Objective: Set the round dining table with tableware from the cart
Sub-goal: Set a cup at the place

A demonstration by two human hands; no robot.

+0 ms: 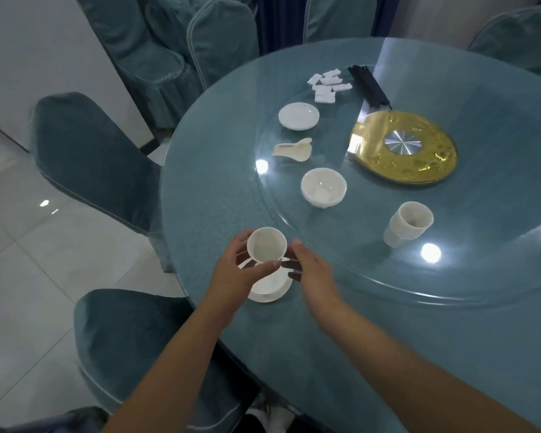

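My left hand (235,276) grips a white cup (266,245) by its side, just above a white plate (270,287) at the near edge of the round glass table (213,170). My right hand (310,270) hovers beside the cup with fingers straight and holds nothing. On the glass turntable (372,270) stand a stack of white cups (408,223), stacked white bowls (324,187), white spoons (294,148), a stack of small plates (299,115), several white chopstick rests (327,84) and black chopsticks (369,85).
Teal-covered chairs ring the table, one (85,157) at the left and another (132,345) right below my arms. A gold disc (419,170) with a metal hub lies at the turntable's middle. Pale tiled floor (28,276) shows on the left.
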